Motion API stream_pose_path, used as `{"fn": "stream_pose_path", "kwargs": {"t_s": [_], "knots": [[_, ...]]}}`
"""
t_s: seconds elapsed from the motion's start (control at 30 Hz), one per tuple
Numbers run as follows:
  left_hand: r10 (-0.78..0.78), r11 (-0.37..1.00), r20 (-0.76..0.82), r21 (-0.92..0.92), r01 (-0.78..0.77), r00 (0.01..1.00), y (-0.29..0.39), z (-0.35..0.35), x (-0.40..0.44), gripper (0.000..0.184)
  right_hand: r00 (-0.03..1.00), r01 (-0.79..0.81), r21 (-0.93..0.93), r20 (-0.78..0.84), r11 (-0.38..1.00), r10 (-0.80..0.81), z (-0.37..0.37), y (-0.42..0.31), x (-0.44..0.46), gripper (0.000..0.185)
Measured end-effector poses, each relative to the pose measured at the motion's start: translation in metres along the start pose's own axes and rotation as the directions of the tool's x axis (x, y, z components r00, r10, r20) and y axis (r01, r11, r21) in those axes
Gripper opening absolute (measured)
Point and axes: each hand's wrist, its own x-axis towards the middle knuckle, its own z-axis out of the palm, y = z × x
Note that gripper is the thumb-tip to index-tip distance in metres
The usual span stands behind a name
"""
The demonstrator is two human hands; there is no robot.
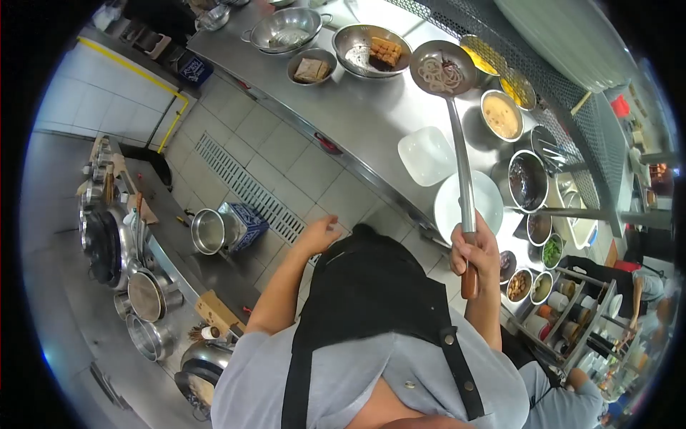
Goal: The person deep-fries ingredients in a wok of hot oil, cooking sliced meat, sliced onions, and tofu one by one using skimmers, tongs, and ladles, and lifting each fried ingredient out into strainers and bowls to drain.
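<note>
My right hand [477, 250] is closed round the wooden handle of a long metal ladle [463, 164]. Sliced onion rings and some dark red bits lie in its round bowl, which is over the steel counter [350, 121]. Beneath the handle are a round white plate [489, 196] and a squarish white dish [426, 156]. To the left of the ladle's bowl, a steel bowl [357, 51] holds a browned block of food, and a smaller bowl [311, 68] holds a paler piece. My left hand [321, 233] hangs over the floor with its fingers slightly curled, holding nothing.
Pots of sauce [529, 179] and ingredient bowls line the counter's right side, below a mesh shelf [572, 129]. On the left, a stove counter carries pans [146, 297]. A pot [209, 230] stands near the floor grate [250, 189]. Other people are at the lower right.
</note>
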Motion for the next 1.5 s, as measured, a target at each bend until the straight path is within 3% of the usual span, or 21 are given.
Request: {"fn": "stream_pose_path", "kwargs": {"t_s": [0.07, 0.13, 0.2, 0.23, 0.27, 0.33, 0.37, 0.4, 0.47, 0.53, 0.67, 0.73, 0.8, 0.87, 0.93, 1.03, 1.13, 1.2, 1.33, 1.43, 1.5], "knots": [[-0.126, 0.991, -0.011, -0.039, 0.126, 0.992, -0.053, 0.016, -0.007, 0.059, 0.998, 0.017, 0.083, 0.066, 0.996, -0.022, -0.001, -0.010, 0.025, 0.087], [-0.272, 0.962, -0.095, -0.032, 0.270, 0.958, -0.132, 0.039, -0.032, 0.060, 0.993, 0.036, 0.053, 0.108, 0.998, -0.041, 0.000, -0.020, 0.051, 0.084], [-0.466, 0.879, -0.174, 0.017, 0.476, 0.867, -0.227, 0.063, -0.083, 0.062, 0.988, 0.049, 0.015, 0.145, 0.999, -0.050, 0.003, -0.027, 0.078, 0.084], [-0.598, 0.797, -0.129, 0.002, 0.603, 0.791, -0.224, 0.055, -0.115, 0.063, 0.983, 0.069, 0.027, 0.170, 0.997, -0.073, 0.007, -0.031, 0.090, 0.082], [-0.485, 0.830, -0.108, 0.258, 0.495, 0.868, -0.309, 0.077, -0.147, 0.054, 0.979, 0.065, 0.046, 0.190, 0.997, -0.072, 0.011, -0.034, 0.102, 0.082], [-0.547, 0.819, -0.122, 0.128, 0.560, 0.828, -0.299, 0.077, -0.208, 0.043, 0.977, 0.068, 0.086, 0.195, 0.994, -0.084, 0.018, -0.039, 0.121, 0.081], [-0.577, 0.795, -0.144, 0.126, 0.594, 0.804, -0.302, 0.087, -0.231, 0.041, 0.990, 0.042, -0.008, 0.134, 0.999, -0.041, 0.029, -0.047, 0.125, 0.081], [-0.587, 0.781, -0.162, 0.146, 0.608, 0.793, -0.304, 0.097, -0.250, 0.038, 0.981, 0.068, -0.042, 0.182, 0.997, -0.059, 0.027, -0.041, 0.136, 0.081], [-0.513, 0.779, -0.190, 0.307, 0.547, 0.837, -0.318, 0.124, -0.268, 0.033, 0.983, 0.051, -0.058, 0.177, 0.997, -0.040, 0.034, -0.041, 0.144, 0.080], [-0.313, 0.722, -0.170, 0.596, 0.351, 0.934, -0.316, 0.146, -0.268, 0.028, 0.970, 0.014, 0.037, 0.243, 0.999, -0.023, 0.027, -0.034, 0.150, 0.078], [-0.475, 0.765, -0.143, 0.421, 0.488, 0.868, -0.304, 0.155, -0.221, 0.029, 0.953, -0.026, 0.121, 0.301, 0.992, -0.011, 0.032, -0.035, 0.150, 0.072], [-0.547, 0.759, -0.195, 0.295, 0.581, 0.814, -0.269, 0.137, -0.184, 0.030, 0.966, -0.035, 0.051, 0.258, 0.998, 0.020, 0.035, -0.036, 0.152, 0.070], [-0.620, 0.772, -0.247, -0.022, 0.636, 0.744, -0.219, 0.104, -0.157, 0.031, 0.970, -0.017, -0.012, 0.244, 1.000, 0.019, 0.037, -0.033, 0.159, 0.070], [-0.626, 0.747, -0.262, -0.472, 0.469, 0.734, -0.169, 0.063, -0.141, 0.038, 0.969, 0.003, -0.067, 0.248, 0.998, 0.014, 0.044, -0.033, 0.169, 0.071], [-0.609, 0.771, -0.333, -0.464, 0.437, 0.720, -0.162, 0.034, -0.127, 0.045, 0.966, 0.024, -0.085, 0.257, 0.996, -0.001, 0.048, -0.034, 0.178, 0.071], [-0.511, 0.811, -0.522, -0.555, 0.183, 0.683, -0.160, 0.023, -0.126, 0.042, 0.978, 0.047, -0.284, 0.207, 0.958, 0.013, 0.050, -0.036, 0.184, 0.074], [-0.596, 0.763, -0.467, -0.584, 0.279, 0.653, -0.156, 0.037, -0.140, 0.048, 0.983, 0.084, -0.446, 0.186, 0.891, 0.000, 0.047, -0.020, 0.186, 0.078], [-0.643, 0.740, -0.390, -0.537, 0.405, 0.659, -0.156, 0.062, -0.158, 0.050, 0.989, 0.097, -0.561, 0.150, 0.822, -0.014, 0.040, -0.003, 0.184, 0.078], [-0.703, 0.678, -0.204, -0.481, 0.556, 0.681, -0.203, 0.140, -0.207, 0.051, 0.988, -0.001, -0.477, 0.138, 0.879, 0.076, 0.038, 0.001, 0.182, 0.079], [-0.604, 0.797, -0.170, -0.105, 0.595, 0.779, -0.255, 0.197, -0.238, 0.049, 0.993, 0.016, -0.687, 0.095, 0.726, 0.068, 0.035, 0.001, 0.179, 0.078], [-0.479, 0.849, -0.178, 0.157, 0.505, 0.860, -0.273, 0.208, -0.249, 0.048, 0.999, 0.012, -0.787, 0.039, 0.617, 0.030, 0.020, 0.009, 0.178, 0.078]]}}
